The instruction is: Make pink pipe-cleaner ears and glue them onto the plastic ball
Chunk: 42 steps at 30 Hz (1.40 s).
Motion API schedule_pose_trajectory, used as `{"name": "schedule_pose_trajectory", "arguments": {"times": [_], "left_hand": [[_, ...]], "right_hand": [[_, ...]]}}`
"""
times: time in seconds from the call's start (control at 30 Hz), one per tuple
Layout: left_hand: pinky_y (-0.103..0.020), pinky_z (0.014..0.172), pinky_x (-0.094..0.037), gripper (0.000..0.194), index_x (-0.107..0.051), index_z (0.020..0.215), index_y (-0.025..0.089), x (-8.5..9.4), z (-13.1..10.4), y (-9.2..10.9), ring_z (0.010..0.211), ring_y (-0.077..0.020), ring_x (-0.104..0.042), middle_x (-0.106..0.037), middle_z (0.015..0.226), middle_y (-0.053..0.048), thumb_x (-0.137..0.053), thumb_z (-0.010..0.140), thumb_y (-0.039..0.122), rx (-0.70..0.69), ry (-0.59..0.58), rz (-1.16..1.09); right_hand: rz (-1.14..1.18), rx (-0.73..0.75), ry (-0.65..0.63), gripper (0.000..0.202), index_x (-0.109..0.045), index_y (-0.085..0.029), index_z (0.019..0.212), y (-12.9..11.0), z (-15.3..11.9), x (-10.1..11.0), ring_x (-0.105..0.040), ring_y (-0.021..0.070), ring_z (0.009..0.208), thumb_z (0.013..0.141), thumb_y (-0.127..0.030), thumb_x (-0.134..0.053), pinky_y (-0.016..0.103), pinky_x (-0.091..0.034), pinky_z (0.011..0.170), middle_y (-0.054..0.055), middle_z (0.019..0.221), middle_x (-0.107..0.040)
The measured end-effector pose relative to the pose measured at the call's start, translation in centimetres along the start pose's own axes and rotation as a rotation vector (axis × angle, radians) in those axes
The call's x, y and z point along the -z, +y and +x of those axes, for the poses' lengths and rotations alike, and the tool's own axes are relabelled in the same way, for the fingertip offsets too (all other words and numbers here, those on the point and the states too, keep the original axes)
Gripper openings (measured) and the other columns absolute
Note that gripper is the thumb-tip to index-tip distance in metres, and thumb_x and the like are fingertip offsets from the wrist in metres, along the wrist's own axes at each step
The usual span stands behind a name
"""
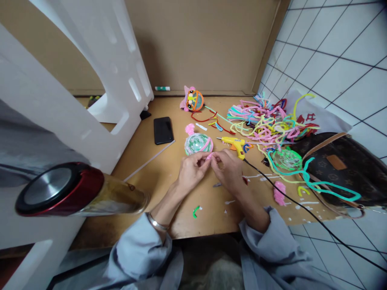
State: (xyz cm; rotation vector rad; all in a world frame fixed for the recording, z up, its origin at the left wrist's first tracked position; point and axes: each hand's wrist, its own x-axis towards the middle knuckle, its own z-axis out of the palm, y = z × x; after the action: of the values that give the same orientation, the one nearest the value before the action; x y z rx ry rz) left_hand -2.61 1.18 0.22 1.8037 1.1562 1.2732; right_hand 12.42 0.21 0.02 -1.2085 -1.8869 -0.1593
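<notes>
My left hand (193,169) and my right hand (226,167) meet over the middle of the table, fingertips pinched together. Between them shows a small pink piece of pipe cleaner (210,155), held by both. Just beyond my fingers lies a round green and white ball (196,143) with a pink strip across it. A pink fuzzy tuft (190,129) touches its far edge. To the right of the ball rests a yellow hot glue gun (234,141), its black cord running to the lower right. A scrap of green pipe cleaner (195,212) lies nearer me.
A glass bottle with a red lid (81,189) stands at the left, near a black phone (163,130) and a glue stick (151,160). A decorated ball figure (194,100) sits at the back. Heaped pipe cleaners (266,117) and a brown handbag (341,165) occupy the right.
</notes>
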Motion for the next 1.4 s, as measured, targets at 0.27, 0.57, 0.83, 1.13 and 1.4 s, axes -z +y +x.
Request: {"name": "schedule_pose_trajectory", "arguments": {"times": [0.27, 0.57, 0.83, 1.13, 1.4], "left_hand": [[-0.022, 0.057, -0.044, 0.027, -0.08, 0.091, 0.014, -0.1, 0.1, 0.0, 0.055, -0.0107, -0.056, -0.077, 0.074, -0.005, -0.068, 0.085, 0.037, 0.045, 0.014, -0.081], [-0.023, 0.06, -0.049, 0.035, -0.08, 0.092, 0.013, -0.2, 0.3, 0.2, 0.059, -0.0126, -0.061, -0.076, 0.074, -0.006, -0.077, 0.076, 0.044, 0.195, 0.017, -0.306], [-0.022, 0.057, -0.046, 0.034, -0.08, 0.084, 0.013, 0.6, 1.0, 1.5, 0.056, -0.0107, -0.055, -0.071, 0.064, -0.003, -0.082, 0.067, 0.043, 0.308, -0.001, -0.517], [-0.019, 0.048, -0.037, 0.032, -0.077, 0.084, 0.012, 0.9, 1.3, 2.1, 0.049, -0.0077, -0.051, -0.068, 0.06, -0.001, -0.08, 0.06, 0.033, 0.414, 0.014, -0.543], [-0.018, 0.044, -0.037, 0.029, -0.067, 0.073, 0.015, 0.8, 1.2, 1.9, 0.045, -0.0081, -0.051, -0.062, 0.051, 0.002, -0.078, 0.058, 0.037, 0.436, 0.043, -0.537]], "right_hand": [[0.142, -0.075, 0.13, 0.018, -0.059, -0.021, 0.075, -0.7, 0.1, -0.3, -0.058, 0.0143, 0.065, 0.091, -0.015, -0.054, 0.026, -0.045, 0.063, 0.0, 0.069, -0.062], [0.225, -0.192, 0.183, 0.017, -0.062, -0.022, 0.075, -0.8, 0.5, 0.0, -0.058, 0.0146, 0.065, 0.091, -0.019, -0.056, 0.028, -0.048, 0.064, 0.0, 0.071, -0.064], [0.652, -0.554, 0.042, 0.033, -0.066, -0.02, 0.108, -0.1, 1.1, 0.2, -0.065, 0.0159, 0.072, 0.078, -0.033, -0.068, 0.03, -0.054, 0.066, 0.004, 0.088, -0.071], [1.049, -0.787, -0.129, 0.036, -0.066, -0.019, 0.082, -0.1, 1.4, 0.3, -0.059, 0.011, 0.057, 0.063, -0.044, -0.083, 0.024, -0.051, 0.054, -0.002, 0.065, -0.065], [1.148, -0.799, -0.065, 0.037, -0.07, -0.02, 0.079, -0.3, 1.5, 0.2, -0.057, 0.0097, 0.054, 0.058, -0.045, -0.089, 0.025, -0.053, 0.056, -0.003, 0.066, -0.068]]}}
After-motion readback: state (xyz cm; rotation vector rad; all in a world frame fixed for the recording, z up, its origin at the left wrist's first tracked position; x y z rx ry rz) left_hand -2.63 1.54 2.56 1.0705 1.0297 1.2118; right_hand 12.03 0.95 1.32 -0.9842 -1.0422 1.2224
